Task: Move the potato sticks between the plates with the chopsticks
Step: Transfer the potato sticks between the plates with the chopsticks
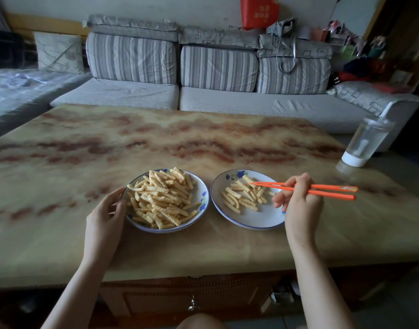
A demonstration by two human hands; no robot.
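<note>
Right hand (pixel 298 200) pinches orange chopsticks (pixel 322 187), tips near-closed over the few potato sticks (pixel 241 195) on right plate (pixel 251 219); left hand (pixel 106 210) grips heaped left plate (pixel 201 198) rim; sticks likely light, brittle: pinch mid-length, gently.

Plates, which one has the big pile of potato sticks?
The left plate, whose rim the left hand holds. It is heaped; the right plate has only a few, under the chopsticks.
</note>
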